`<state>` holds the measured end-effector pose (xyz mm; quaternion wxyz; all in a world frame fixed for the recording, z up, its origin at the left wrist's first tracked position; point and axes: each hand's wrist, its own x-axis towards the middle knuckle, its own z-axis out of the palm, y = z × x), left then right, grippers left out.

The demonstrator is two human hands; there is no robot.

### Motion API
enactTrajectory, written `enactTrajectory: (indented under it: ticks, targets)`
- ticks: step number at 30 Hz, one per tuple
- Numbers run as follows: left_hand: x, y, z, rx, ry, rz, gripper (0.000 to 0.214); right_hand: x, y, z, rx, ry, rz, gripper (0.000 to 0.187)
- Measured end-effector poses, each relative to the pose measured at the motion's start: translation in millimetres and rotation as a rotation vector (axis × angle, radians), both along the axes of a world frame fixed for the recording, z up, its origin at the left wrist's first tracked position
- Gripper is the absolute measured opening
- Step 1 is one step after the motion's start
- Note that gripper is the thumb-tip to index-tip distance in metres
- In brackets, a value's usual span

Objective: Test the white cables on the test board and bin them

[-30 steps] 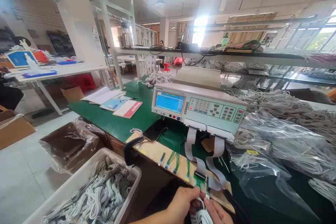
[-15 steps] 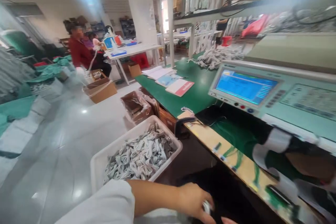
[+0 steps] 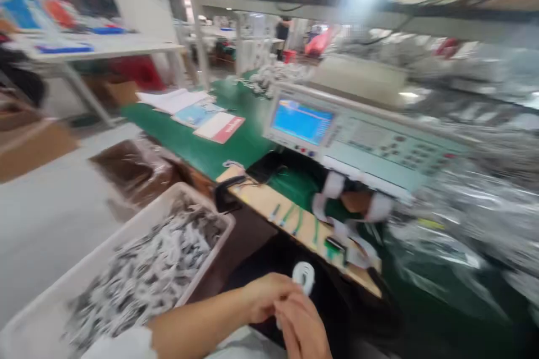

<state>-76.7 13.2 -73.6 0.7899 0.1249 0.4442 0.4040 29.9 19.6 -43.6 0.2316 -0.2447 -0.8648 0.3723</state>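
Cable coil (image 3: 304, 276) — white, small — sat pinched between left hand (image 3: 263, 298) and right hand (image 3: 304, 330), fingers closed on it, just in front of the tester (image 3: 357, 143); bin (image 3: 126, 269) of coils left of it.

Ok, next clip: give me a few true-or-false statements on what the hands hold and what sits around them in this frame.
1. Both hands meet on a white coiled cable. True: the left hand and the right hand close around it in front of the bench.
2. The white bin at the left is filled with red booklets. False: it holds bundled white cables; a red booklet lies on the green table.
3. The tester's screen is lit blue. True.
4. The wooden fixture board lies behind the tester. False: it lies in front of it, at the bench edge near the hands.
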Motion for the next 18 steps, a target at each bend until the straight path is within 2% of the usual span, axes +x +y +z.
enactTrajectory:
  ticks: [3, 4, 5, 7, 9, 11, 13, 15, 18]
  targets:
    - [12.6, 2.5, 15.2, 0.122, 0.066, -0.067, 0.025, 34.8, 0.1, 4.1, -0.183, 0.108, -0.613, 0.019]
    - [15.7, 3.1, 19.9, 0.162, 0.075, -0.088, 0.026, 46.9, 2.0, 3.5, -0.287, 0.15, -0.765, 0.021]
    - [19.2, 3.3, 24.4, 0.188, 0.067, -0.116, 0.026, 57.9, 4.2, 2.8, -0.412, 0.18, -0.838, 0.024]
    - [27.7, 2.5, 32.6, 0.19, 0.003, -0.167, 0.026, 73.9, 7.8, 3.5, -0.639, 0.237, -0.788, 0.033]
    - [36.5, 0.8, 38.1, 0.163, -0.05, -0.182, 0.026, 81.4, 8.5, 8.1, -0.726, 0.299, -0.677, 0.034]
    - [43.4, -0.8, 39.9, 0.142, -0.04, -0.178, 0.029, 82.7, 6.5, 14.1, -0.651, 0.352, -0.663, 0.026]
    - [47.4, -1.7, 38.5, 0.167, 0.022, -0.168, 0.036, 81.1, 3.5, 17.0, -0.548, 0.386, -0.72, 0.018]
    - [49.4, -2.0, 35.0, 0.272, 0.126, -0.175, 0.042, 78.5, 1.3, 14.6, -0.506, 0.39, -0.774, 0.014]
    - [50.9, -1.2, 27.9, 0.518, 0.323, -0.16, 0.044, 75.1, -0.2, 6.4, -0.487, 0.352, -0.809, 0.016]
